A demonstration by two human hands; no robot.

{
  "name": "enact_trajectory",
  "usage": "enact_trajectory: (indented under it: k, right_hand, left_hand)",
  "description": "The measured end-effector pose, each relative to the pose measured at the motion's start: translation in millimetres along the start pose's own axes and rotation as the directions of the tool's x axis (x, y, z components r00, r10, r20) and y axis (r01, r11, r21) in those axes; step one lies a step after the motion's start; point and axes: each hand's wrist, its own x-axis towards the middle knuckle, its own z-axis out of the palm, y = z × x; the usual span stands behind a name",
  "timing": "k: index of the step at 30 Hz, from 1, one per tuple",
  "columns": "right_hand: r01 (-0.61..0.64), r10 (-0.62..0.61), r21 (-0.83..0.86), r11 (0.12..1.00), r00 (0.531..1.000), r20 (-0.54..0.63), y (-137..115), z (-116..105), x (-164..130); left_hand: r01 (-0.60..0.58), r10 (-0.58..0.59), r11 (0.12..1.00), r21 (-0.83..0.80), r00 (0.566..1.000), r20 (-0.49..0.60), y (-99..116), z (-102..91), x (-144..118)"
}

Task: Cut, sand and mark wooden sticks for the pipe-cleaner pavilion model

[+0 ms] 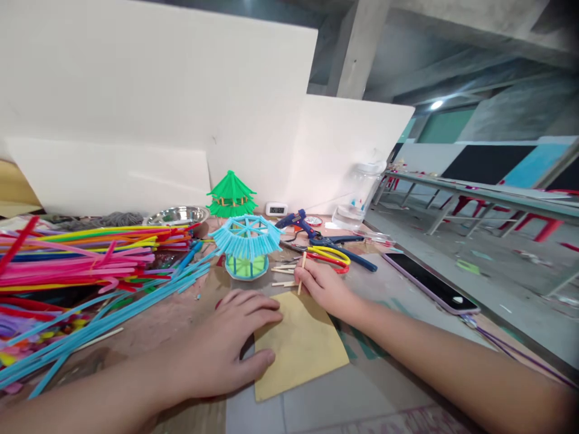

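Between the fingertips of my right hand [326,289] is a short wooden stick [304,260], held nearly upright above the far edge of a tan square sheet [301,355]. My left hand [239,331] is open, fingers apart, palm down at the left edge of that sheet. Several loose wooden sticks [283,284] lie just beyond, beside the right fingertips. Behind my left hand stands a small pavilion model [246,241] with a light blue pipe-cleaner roof and a green base. A green tiered roof piece [231,196] is behind it.
Bundles of coloured pipe cleaners [76,262] fill the left side. A glue gun [304,223], blue-handled pliers [348,247] and yellow-and-red-handled scissors [332,254] lie behind my right hand. A phone [429,282] lies at the right edge, near a clear plastic jar [359,193].
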Motion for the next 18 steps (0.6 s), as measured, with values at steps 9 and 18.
enact_trajectory:
  k: [9, 18]
  right_hand:
    - [0.029, -0.029, 0.018, 0.999, 0.999, -0.014, 1, 0, -2]
    - [0.063, -0.067, 0.065, 0.996, 0.997, 0.049, -10, 0, -5]
  left_hand:
    - [0.039, -0.039, 0.999, -0.017, 0.999, 0.032, 7, -6.5, 0]
    - [0.040, -0.040, 0.999, -0.013, 0.998, 0.038, 9, -6.9, 2]
